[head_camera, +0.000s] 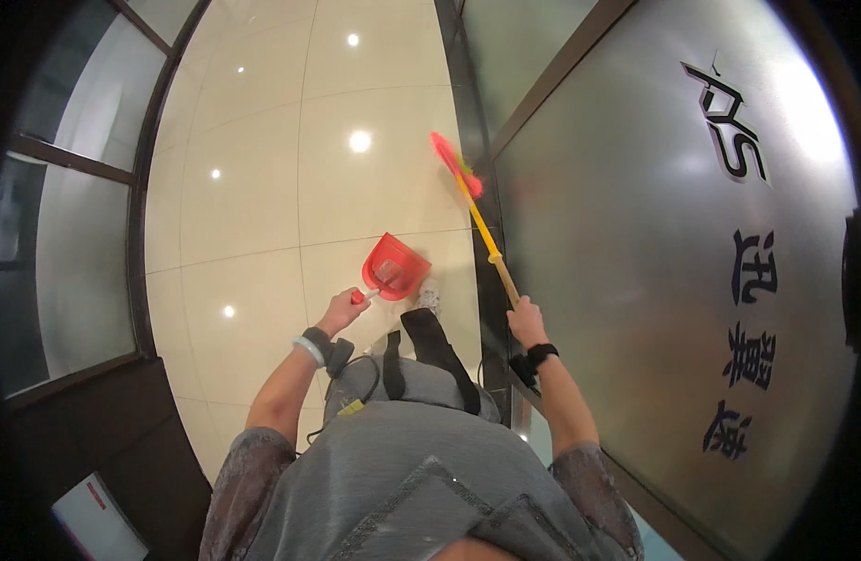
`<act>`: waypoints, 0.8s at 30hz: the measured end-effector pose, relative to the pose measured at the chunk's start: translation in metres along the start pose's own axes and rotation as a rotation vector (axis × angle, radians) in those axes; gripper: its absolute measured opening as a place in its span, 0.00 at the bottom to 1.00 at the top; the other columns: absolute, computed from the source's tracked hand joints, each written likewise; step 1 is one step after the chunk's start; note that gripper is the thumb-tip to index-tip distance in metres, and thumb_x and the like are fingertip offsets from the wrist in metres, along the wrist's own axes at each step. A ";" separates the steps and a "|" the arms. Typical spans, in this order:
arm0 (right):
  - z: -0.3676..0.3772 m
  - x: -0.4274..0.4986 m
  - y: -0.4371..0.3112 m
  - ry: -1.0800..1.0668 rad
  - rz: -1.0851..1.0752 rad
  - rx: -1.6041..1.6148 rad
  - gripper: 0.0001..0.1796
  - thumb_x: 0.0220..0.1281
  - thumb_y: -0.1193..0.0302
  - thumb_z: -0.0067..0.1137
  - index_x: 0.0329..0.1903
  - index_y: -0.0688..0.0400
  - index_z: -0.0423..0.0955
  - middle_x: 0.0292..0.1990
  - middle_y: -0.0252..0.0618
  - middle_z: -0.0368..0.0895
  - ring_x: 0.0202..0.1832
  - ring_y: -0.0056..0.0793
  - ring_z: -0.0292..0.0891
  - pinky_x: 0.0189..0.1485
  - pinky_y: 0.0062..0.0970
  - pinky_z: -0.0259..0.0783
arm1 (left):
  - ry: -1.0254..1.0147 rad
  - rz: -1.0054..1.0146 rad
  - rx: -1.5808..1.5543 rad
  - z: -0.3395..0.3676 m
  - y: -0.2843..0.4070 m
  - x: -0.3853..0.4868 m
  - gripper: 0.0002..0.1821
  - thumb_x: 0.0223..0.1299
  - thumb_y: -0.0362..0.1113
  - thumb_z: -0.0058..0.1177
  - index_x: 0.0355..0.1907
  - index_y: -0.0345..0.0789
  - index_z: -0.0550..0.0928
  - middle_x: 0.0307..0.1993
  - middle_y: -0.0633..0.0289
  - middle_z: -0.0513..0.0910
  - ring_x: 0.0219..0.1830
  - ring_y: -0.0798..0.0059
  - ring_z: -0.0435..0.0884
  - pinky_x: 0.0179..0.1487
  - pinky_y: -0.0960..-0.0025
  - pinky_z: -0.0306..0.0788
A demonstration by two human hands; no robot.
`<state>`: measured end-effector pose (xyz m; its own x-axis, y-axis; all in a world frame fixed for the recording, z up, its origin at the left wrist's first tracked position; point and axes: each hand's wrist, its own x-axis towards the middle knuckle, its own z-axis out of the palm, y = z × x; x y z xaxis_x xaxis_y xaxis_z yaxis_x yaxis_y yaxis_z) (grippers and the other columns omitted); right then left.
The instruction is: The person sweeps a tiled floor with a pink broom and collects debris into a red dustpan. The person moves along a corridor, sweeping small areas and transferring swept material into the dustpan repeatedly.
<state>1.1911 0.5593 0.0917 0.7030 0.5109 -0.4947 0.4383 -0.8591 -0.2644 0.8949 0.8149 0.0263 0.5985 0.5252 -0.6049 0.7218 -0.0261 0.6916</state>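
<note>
My left hand (341, 311) grips the handle of a red plastic dustpan (394, 268) in front of my feet. Some greyish debris seems to lie in the pan, too blurred to name. In my right hand (527, 321) is the wooden stick of a broom (481, 217), with a yellow plastic socket on its lower part. The broom's pink and green bristles point away from me, beside the dark border at the foot of the right wall. Between the pan and the bristles there is a gap of floor.
Glossy beige tiles (255, 210) cover the floor and reflect ceiling lights. A frosted panel (634, 280) with dark lettering rises close on my right. Framed glass (87, 259) stands on the left above a dark base. A white box-like object (101, 519) is at lower left.
</note>
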 end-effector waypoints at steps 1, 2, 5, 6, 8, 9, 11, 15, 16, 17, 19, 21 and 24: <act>0.003 0.011 -0.004 -0.015 0.020 -0.013 0.12 0.55 0.70 0.49 0.37 0.66 0.63 0.34 0.61 0.74 0.40 0.57 0.71 0.42 0.46 0.69 | 0.011 -0.007 -0.029 0.006 0.003 0.006 0.17 0.49 0.46 0.55 0.27 0.33 0.73 0.22 0.55 0.76 0.26 0.65 0.76 0.33 0.66 0.68; 0.007 0.017 -0.005 -0.052 -0.007 0.008 0.10 0.55 0.72 0.46 0.37 0.66 0.63 0.34 0.61 0.74 0.40 0.57 0.71 0.42 0.46 0.69 | 0.018 -0.020 -0.060 0.012 0.007 0.011 0.17 0.49 0.46 0.55 0.27 0.33 0.73 0.22 0.55 0.76 0.26 0.66 0.76 0.33 0.66 0.68; 0.013 0.009 0.000 -0.143 -0.097 -0.006 0.07 0.56 0.77 0.38 0.37 0.66 0.62 0.33 0.65 0.73 0.39 0.60 0.71 0.41 0.47 0.68 | 0.032 -0.011 -0.026 0.026 0.016 0.026 0.17 0.48 0.46 0.56 0.27 0.33 0.73 0.23 0.54 0.76 0.27 0.63 0.76 0.33 0.65 0.68; 0.011 -0.001 0.005 -0.196 -0.124 -0.027 0.07 0.55 0.76 0.39 0.37 0.66 0.61 0.33 0.65 0.72 0.39 0.60 0.71 0.41 0.47 0.68 | 0.025 -0.005 -0.006 0.029 0.019 0.030 0.17 0.48 0.46 0.56 0.27 0.33 0.73 0.24 0.53 0.77 0.27 0.62 0.76 0.33 0.65 0.68; -0.003 -0.024 0.018 -0.291 -0.177 -0.027 0.09 0.53 0.75 0.43 0.36 0.66 0.60 0.30 0.64 0.72 0.37 0.61 0.70 0.38 0.47 0.68 | 0.006 -0.008 0.007 0.034 0.023 0.034 0.17 0.47 0.46 0.56 0.28 0.33 0.73 0.24 0.52 0.77 0.28 0.58 0.75 0.35 0.64 0.69; -0.012 -0.033 0.022 -0.347 -0.167 -0.029 0.11 0.52 0.74 0.46 0.36 0.65 0.60 0.29 0.63 0.72 0.35 0.61 0.69 0.36 0.48 0.67 | 0.026 -0.006 0.016 0.034 0.024 0.036 0.17 0.47 0.46 0.56 0.28 0.33 0.74 0.24 0.52 0.77 0.28 0.58 0.76 0.35 0.64 0.69; -0.038 -0.048 0.030 -0.432 -0.264 0.064 0.13 0.50 0.71 0.51 0.34 0.66 0.62 0.27 0.61 0.72 0.33 0.60 0.68 0.34 0.44 0.67 | 0.044 -0.037 0.030 0.032 0.025 0.040 0.17 0.47 0.46 0.55 0.28 0.33 0.74 0.25 0.52 0.77 0.29 0.59 0.76 0.35 0.64 0.69; -0.085 -0.049 0.031 -0.612 0.118 0.305 0.14 0.47 0.68 0.55 0.33 0.65 0.66 0.21 0.46 0.71 0.23 0.36 0.73 0.26 0.32 0.68 | 0.076 -0.036 0.017 0.028 0.022 0.042 0.16 0.48 0.46 0.55 0.28 0.33 0.75 0.23 0.55 0.77 0.27 0.65 0.76 0.33 0.66 0.69; -0.091 -0.046 0.030 -0.646 0.198 0.349 0.14 0.48 0.67 0.54 0.32 0.66 0.67 0.20 0.43 0.69 0.22 0.27 0.71 0.25 0.30 0.68 | 0.088 -0.017 0.012 0.028 0.020 0.041 0.16 0.49 0.46 0.54 0.28 0.33 0.75 0.22 0.58 0.77 0.24 0.70 0.76 0.30 0.69 0.68; -0.092 -0.037 0.027 -0.583 0.146 0.307 0.14 0.48 0.67 0.54 0.32 0.66 0.67 0.20 0.44 0.70 0.23 0.30 0.72 0.26 0.32 0.68 | 0.100 -0.001 0.007 0.027 0.017 0.039 0.15 0.50 0.45 0.54 0.28 0.34 0.75 0.20 0.61 0.77 0.21 0.75 0.75 0.27 0.71 0.68; -0.090 -0.022 0.027 -0.497 0.048 0.250 0.13 0.49 0.68 0.53 0.30 0.67 0.67 0.22 0.46 0.72 0.24 0.36 0.73 0.27 0.34 0.68 | 0.104 -0.012 0.005 0.026 0.012 0.034 0.15 0.50 0.45 0.54 0.27 0.34 0.75 0.20 0.62 0.77 0.21 0.75 0.75 0.27 0.71 0.68; -0.071 0.007 0.021 -0.286 -0.206 0.015 0.12 0.50 0.70 0.50 0.31 0.68 0.65 0.26 0.55 0.74 0.32 0.53 0.73 0.34 0.42 0.69 | 0.118 -0.014 0.010 0.024 0.006 0.031 0.15 0.50 0.45 0.55 0.27 0.34 0.75 0.19 0.62 0.77 0.21 0.76 0.75 0.27 0.71 0.68; -0.043 0.049 0.014 -0.206 -0.220 -0.050 0.12 0.50 0.71 0.48 0.33 0.68 0.63 0.29 0.61 0.74 0.36 0.61 0.70 0.38 0.47 0.69 | 0.138 -0.050 0.004 0.023 -0.002 0.022 0.16 0.49 0.46 0.56 0.27 0.33 0.75 0.20 0.63 0.76 0.22 0.76 0.75 0.28 0.72 0.68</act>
<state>1.2555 0.5736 0.1000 0.4618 0.6632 -0.5890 0.5983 -0.7231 -0.3451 0.9148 0.8073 0.0023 0.5087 0.6381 -0.5779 0.7509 -0.0007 0.6604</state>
